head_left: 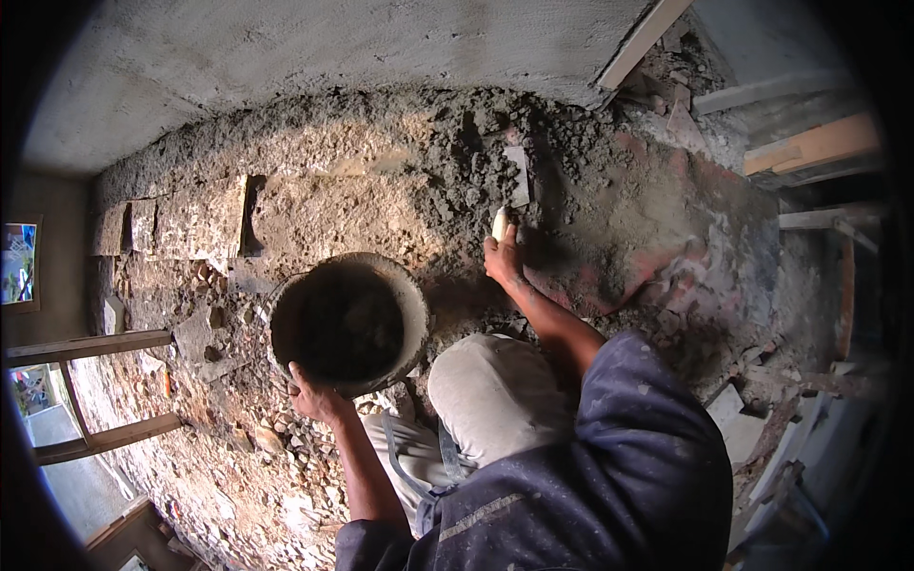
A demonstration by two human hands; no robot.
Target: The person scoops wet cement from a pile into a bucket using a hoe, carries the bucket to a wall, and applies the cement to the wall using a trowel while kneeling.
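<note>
My left hand (315, 396) grips the near left rim of a round, dark bucket (411, 309). Inside the bucket lies grey, wet-looking mortar (357, 324), mostly in shadow. Ahead and to the right, my right hand (505, 255) is closed around the pale handle of a trowel (517, 174). Its flat metal blade points away from me, down among lumpy grey mortar (476, 157) spread along the foot of the wall. Some of the blade's edge is hidden by the lumps.
A grey plastered wall (333, 48) rises at the far side. Loose stones and rubble (276, 438) cover the ground at left. Flat boards (214, 214) lean at far left, near a wooden frame (105, 438). Timber pieces (814, 143) jut in from the right.
</note>
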